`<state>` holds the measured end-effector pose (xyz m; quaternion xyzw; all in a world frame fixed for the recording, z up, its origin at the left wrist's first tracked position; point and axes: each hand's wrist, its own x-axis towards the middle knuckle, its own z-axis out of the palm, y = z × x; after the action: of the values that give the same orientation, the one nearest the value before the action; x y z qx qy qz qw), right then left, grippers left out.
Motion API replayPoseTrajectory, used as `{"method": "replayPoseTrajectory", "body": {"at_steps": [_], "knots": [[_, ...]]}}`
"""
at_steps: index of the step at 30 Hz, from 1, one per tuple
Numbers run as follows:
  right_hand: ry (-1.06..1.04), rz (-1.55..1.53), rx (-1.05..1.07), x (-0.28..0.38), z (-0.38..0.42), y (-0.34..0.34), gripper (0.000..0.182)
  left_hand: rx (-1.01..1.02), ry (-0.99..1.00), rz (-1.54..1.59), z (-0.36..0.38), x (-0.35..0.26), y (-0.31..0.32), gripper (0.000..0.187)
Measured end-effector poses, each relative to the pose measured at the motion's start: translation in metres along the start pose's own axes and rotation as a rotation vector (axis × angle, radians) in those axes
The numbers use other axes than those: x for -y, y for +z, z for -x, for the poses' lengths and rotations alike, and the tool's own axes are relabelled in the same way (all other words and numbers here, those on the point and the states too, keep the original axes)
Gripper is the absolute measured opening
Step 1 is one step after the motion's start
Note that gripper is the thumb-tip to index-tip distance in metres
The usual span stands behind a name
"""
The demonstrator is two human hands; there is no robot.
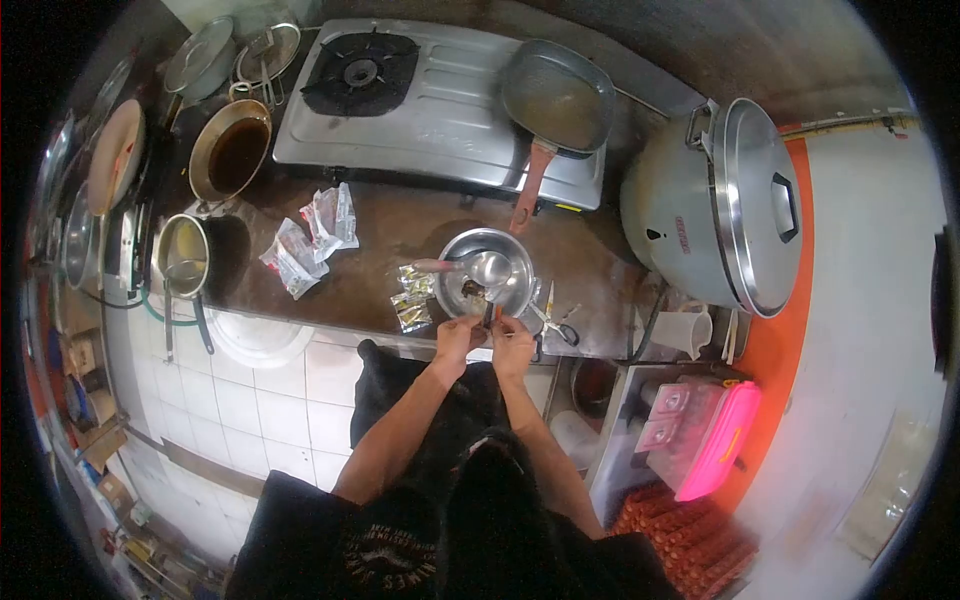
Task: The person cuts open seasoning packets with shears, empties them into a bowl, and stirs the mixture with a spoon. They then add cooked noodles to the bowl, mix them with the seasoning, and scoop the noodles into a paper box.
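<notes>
Both hands meet at the near rim of a steel bowl [520, 290] on the brown counter. My left hand [457, 340] and my right hand [513, 342] have their fingers closed around a small dark and orange packet [493, 316], held between them over the bowl's edge. A ladle [488, 268] with a reddish handle lies across the bowl, and something dark sits inside it. Shiny foil packets [412, 298] lie left of the bowl. Scissors [556, 325] are on its right, close to my right hand.
Behind the bowl stands a gas stove [450, 95] with a pan [558, 98], its handle overhanging the front. A large cooker [690, 200] is at right. Torn plastic packs [295, 258], a pot of brown liquid [235, 155] and another pot [184, 250] are left.
</notes>
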<state>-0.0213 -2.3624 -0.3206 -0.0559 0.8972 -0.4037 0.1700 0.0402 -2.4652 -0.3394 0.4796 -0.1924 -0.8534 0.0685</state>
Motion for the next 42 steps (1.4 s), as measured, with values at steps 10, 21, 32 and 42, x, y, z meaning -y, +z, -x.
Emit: {"method": "replayPoseTrajectory", "body": {"at_steps": [10,21,32,42], "knots": [[-0.224,0.190,0.043,0.031,0.009,-0.010,0.021,0.030,-0.077,-0.005,0.013,-0.018,0.015,0.013],[-0.279,0.307,0.031,0.025,0.001,-0.021,0.019,0.036,-0.181,-0.002,-0.007,0.000,0.019,0.012],[-0.205,0.238,0.017,0.038,-0.005,-0.022,0.017,0.124,-0.179,0.023,-0.006,0.000,0.020,0.022],[0.121,0.066,0.216,0.028,-0.008,-0.026,0.028,0.263,-0.165,-0.015,-0.007,-0.009,0.014,0.033]]}}
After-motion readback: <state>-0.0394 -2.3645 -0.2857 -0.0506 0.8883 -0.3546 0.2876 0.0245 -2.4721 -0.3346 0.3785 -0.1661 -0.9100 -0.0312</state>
